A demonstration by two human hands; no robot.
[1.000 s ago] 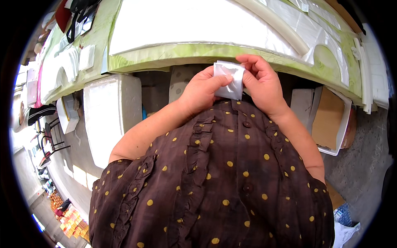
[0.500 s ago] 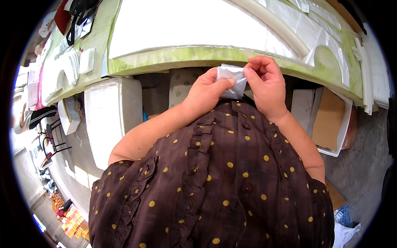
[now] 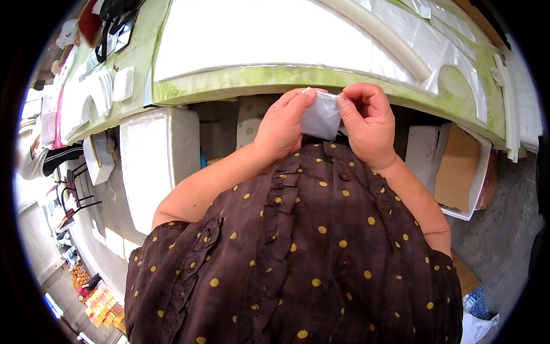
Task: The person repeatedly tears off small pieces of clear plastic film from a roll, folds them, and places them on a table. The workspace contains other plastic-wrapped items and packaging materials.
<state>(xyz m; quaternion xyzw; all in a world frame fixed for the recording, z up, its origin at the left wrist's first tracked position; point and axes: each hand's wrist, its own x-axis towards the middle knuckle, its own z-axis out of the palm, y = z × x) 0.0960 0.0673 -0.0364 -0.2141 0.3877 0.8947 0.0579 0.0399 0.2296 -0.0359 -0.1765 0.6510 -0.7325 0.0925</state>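
A small, clear plastic bag (image 3: 321, 119) hangs between my two hands, just in front of my body and below the table's near edge. My left hand (image 3: 282, 123) pinches its upper left corner between thumb and fingers. At the upper right corner, my right hand (image 3: 368, 123) grips the bag with thumb and forefinger, the other fingers curled. The bag's top edge is held level between them. Whether anything lies inside the bag I cannot tell.
Ahead stands a table with a green cover (image 3: 229, 82), bearing a large white sheet (image 3: 258, 34) and a long pale roll (image 3: 384, 34). Stacks of white bags (image 3: 102, 92) lie at the left. Under the table are a white foam box (image 3: 146, 166) and a box with cardboard (image 3: 456, 166).
My left thumb has shifted from the bag's middle up to its top left corner. The bag now hangs flatter, with more of its face showing. My right hand has barely moved.
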